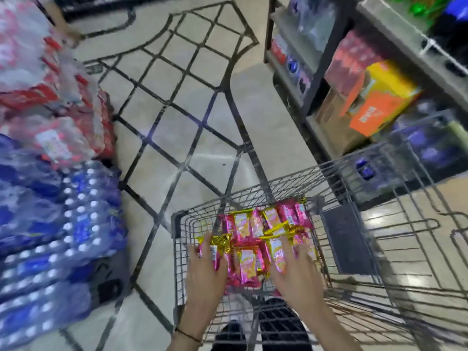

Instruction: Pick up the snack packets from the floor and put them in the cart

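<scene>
A wire cart fills the frame from five to six o'clock. Inside lies a heap of pink and gold snack packets. The left hand and right hand rest spread-fingered on the heap, gripping nothing clearly. Packets might slip through the wide mesh when released.

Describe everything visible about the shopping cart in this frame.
The shopping cart is a grey wire-mesh basket, apparently metal, seen from above at lower right and blurred by motion. It stands upright on the pale tiled floor beside shelving. A dark flat panel lies against its right inner side. Pink and yellow snack packets lie piled in its left part. The left hand and right hand reach in, fingers spread over the packets. Its wheels are out of sight.
</scene>
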